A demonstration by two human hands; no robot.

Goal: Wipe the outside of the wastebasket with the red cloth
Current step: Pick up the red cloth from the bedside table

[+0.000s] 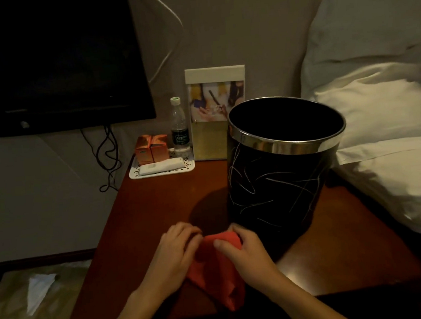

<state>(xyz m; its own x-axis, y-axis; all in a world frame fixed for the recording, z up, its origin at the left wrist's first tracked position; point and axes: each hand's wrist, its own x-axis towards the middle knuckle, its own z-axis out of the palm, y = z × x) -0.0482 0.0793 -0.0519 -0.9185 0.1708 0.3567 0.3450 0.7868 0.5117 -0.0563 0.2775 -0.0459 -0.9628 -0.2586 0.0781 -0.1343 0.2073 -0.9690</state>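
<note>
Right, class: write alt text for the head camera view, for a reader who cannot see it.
A person's left hand and right hand hold a red cloth over a dark wooden table, just in front of an upright black wastebasket with a silver rim. Behind it stand a water bottle and a tray.
</note>
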